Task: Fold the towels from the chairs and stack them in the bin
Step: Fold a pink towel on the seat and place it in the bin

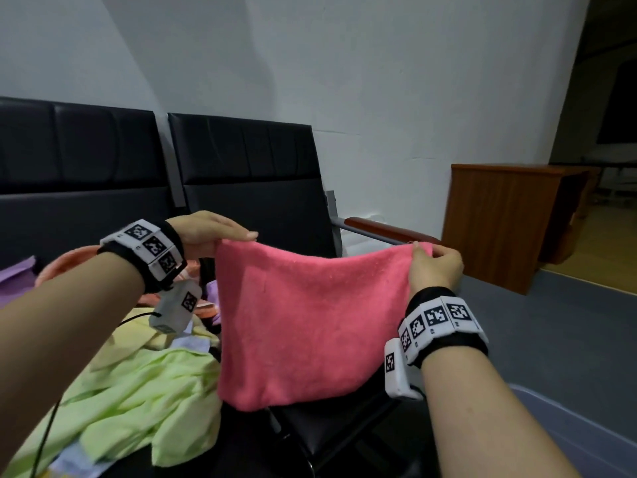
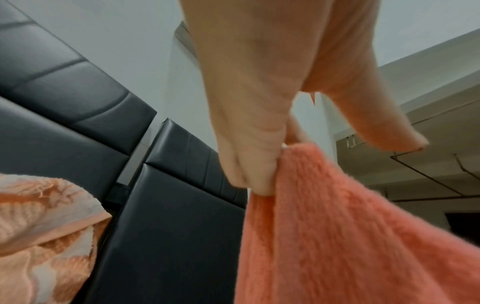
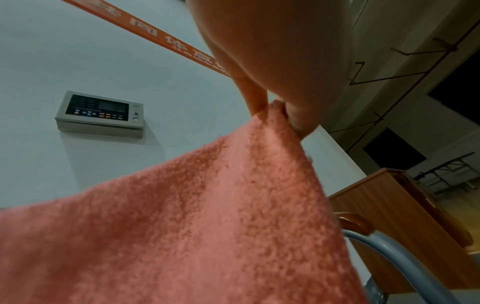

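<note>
Two black padded chairs [image 1: 241,174] are seen joined in a row against a pale grey wall [image 1: 344,81], with a grey floor [image 1: 551,326] to the right. A wooden armrest [image 1: 382,231] on a grey metal tube is fixed at the right end of the row, and a brown wooden cabinet [image 1: 499,219] is placed well beyond it, beside a dim opening to another room. In the right wrist view a grey control panel [image 3: 100,112] and an orange banner [image 3: 166,39] are seen mounted on the wall.

One pink towel [image 1: 303,326] is held up in the air in front of the right chair, its seat largely hidden by the hanging cloth. The towel's upper left corner is pinched by the left hand [image 1: 203,231] between thumb and fingers, and its upper right corner is pinched by the right hand [image 1: 436,267] with curled fingers; the top edge sags slightly between them.

On the left seat a heap of loose towels is piled: a yellow-green towel [image 1: 144,401] at the front, a purple one [image 1: 17,274] and a patterned orange one [image 2: 39,226] behind. The exact count in the heap cannot be told. A pale bin [image 1: 579,432] is partly seen at the lower right, behind the right forearm.
</note>
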Motion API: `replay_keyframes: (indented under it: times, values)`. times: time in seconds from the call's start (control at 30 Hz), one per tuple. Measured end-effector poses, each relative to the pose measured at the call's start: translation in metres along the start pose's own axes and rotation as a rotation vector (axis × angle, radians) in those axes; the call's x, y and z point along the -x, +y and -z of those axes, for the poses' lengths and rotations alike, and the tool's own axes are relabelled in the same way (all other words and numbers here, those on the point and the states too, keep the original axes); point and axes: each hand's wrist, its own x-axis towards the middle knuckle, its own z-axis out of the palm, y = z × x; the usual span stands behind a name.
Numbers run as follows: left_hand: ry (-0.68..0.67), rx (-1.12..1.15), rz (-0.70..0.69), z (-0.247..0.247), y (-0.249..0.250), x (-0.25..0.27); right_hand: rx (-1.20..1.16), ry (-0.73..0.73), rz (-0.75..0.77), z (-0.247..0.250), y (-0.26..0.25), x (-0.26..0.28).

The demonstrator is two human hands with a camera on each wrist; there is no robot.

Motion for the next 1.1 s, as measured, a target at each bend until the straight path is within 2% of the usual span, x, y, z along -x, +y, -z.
replay_keyframes:
  times: [0.1, 0.33, 0.5, 0.67, 0.83, 0.97, 1.1]
  values:
    - [-0.006, -0.087, 0.027, -0.003, 0.001, 0.003, -0.028, 0.001, 0.008, 0.0, 0.001, -0.004]
    - [0.119, -0.466, -0.006, 0.001, -0.016, -0.003, 0.177, -0.132, 0.016, 0.0, 0.011, -0.006]
    - [0.052, -0.685, 0.04, 0.003, -0.023, 0.0, 0.355, -0.136, 0.048, 0.009, 0.013, -0.007]
    - [0.102, -0.511, 0.001, 0.001, -0.033, 0.002, 0.408, -0.132, -0.006, 0.014, 0.015, -0.007]
    - [0.144, -0.361, -0.058, 0.006, -0.035, 0.0, 0.5, -0.134, 0.076, 0.011, 0.009, -0.005]
    - [0.313, -0.236, -0.167, 0.012, -0.031, -0.003, 0.566, -0.098, 0.183, 0.005, 0.003, -0.006]
    - [0.455, -0.133, -0.207, 0.018, -0.025, -0.006, 0.56, -0.114, 0.219, -0.001, -0.008, -0.004]
